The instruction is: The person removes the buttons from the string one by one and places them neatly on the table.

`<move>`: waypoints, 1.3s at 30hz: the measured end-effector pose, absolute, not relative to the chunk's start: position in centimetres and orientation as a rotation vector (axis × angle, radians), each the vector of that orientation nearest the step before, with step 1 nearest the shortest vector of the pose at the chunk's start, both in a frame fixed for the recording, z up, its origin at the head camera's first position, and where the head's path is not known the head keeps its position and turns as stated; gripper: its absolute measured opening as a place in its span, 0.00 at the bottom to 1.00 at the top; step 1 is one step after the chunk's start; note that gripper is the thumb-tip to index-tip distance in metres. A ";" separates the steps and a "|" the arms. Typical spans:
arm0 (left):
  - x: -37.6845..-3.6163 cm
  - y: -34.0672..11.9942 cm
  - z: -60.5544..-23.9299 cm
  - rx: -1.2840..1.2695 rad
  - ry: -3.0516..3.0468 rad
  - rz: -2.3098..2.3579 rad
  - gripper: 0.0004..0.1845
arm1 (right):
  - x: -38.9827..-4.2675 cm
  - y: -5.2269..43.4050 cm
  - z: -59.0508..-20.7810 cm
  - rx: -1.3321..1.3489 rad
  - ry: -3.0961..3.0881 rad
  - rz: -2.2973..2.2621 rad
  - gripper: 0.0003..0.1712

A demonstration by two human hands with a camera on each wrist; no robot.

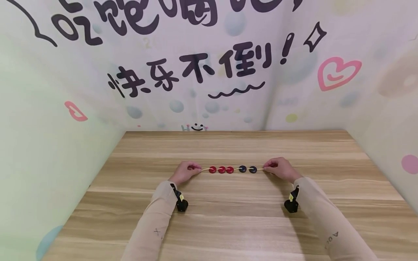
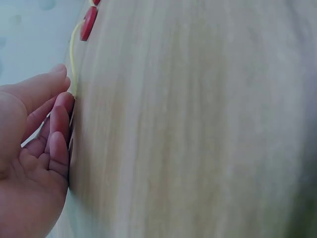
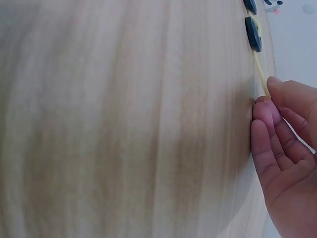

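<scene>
A pale yellow string runs across the wooden table from one hand to the other, nearly straight. Threaded on its left part are three round red buttons, and two dark blue buttons lie along the right part. My left hand pinches the string's left end between thumb and fingertips, low at the tabletop. At the other end my right hand pinches the string the same way. In the right wrist view, the yellow cord enters between thumb and forefinger, just below a dark blue button.
The wood-grain table meets a printed white backdrop with dark lettering at its far edge. A black wrist camera hangs below the left cuff, and another black camera below the right.
</scene>
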State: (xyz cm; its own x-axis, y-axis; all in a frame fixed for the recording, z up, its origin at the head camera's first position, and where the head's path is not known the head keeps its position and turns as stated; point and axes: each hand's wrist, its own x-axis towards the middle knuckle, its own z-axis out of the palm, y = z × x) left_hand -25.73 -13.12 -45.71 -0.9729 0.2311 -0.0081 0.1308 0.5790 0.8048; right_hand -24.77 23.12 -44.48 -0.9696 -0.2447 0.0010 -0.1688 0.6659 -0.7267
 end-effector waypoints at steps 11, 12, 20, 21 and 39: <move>-25.4 -11.9 -45.1 0.356 2.709 1.360 0.09 | -25.4 21.6 -42.9 -0.396 2.852 -1.160 0.08; -25.4 -11.7 -45.1 0.369 2.718 1.349 0.08 | -25.5 21.1 -42.8 -0.422 2.851 -1.164 0.08; -25.8 -10.4 -45.3 0.375 2.740 1.297 0.06 | -26.1 15.7 -42.1 -0.568 2.765 -1.190 0.07; -25.9 -10.3 -45.4 0.380 2.745 1.291 0.06 | -26.1 15.1 -42.2 -0.580 2.755 -1.195 0.07; -25.8 -10.1 -45.4 0.421 2.823 1.273 0.04 | -27.3 8.5 -44.1 -0.634 2.655 -1.220 0.04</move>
State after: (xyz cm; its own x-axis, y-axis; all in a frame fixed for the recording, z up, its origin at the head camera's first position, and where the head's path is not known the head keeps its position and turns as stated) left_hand -25.82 -10.08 -45.42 -0.9635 0.2504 0.0948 0.2369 0.6318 0.7381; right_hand -27.28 8.54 -44.14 -0.8993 -0.4358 0.0381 -0.3127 0.5795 -0.7526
